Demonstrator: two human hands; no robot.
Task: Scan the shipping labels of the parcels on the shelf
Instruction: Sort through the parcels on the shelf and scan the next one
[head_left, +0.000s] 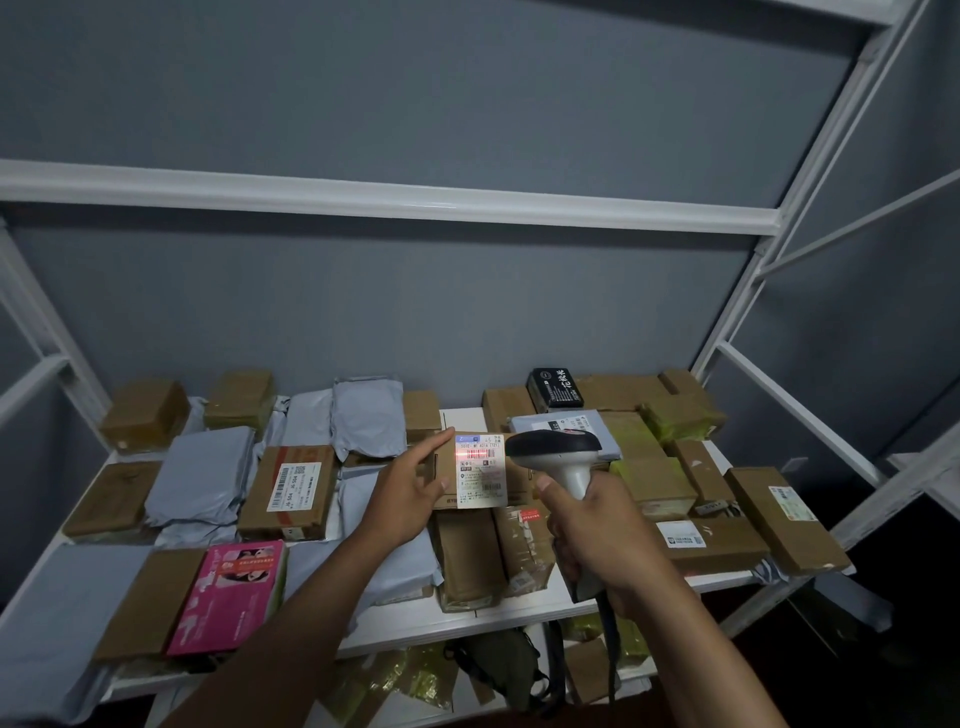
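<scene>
Gripping the handle of a barcode scanner (563, 457) at lower right of centre, the right hand (597, 535) aims it at the shipping label (481, 470) of a cardboard parcel (467, 470) at frame centre, red light on the barcode. The left hand (410, 493) holds this parcel's left edge, fingers extended. Behind, further parcels cover the white shelf (519, 616).

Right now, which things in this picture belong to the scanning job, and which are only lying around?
Belong to the job:
- barcode scanner, gripped by the right hand
- cardboard parcel with the red scan line on its label, held by the left hand
- labelled box waiting on the shelf

Lying around:
- pink box
- black box
- dark bag below the shelf
</scene>
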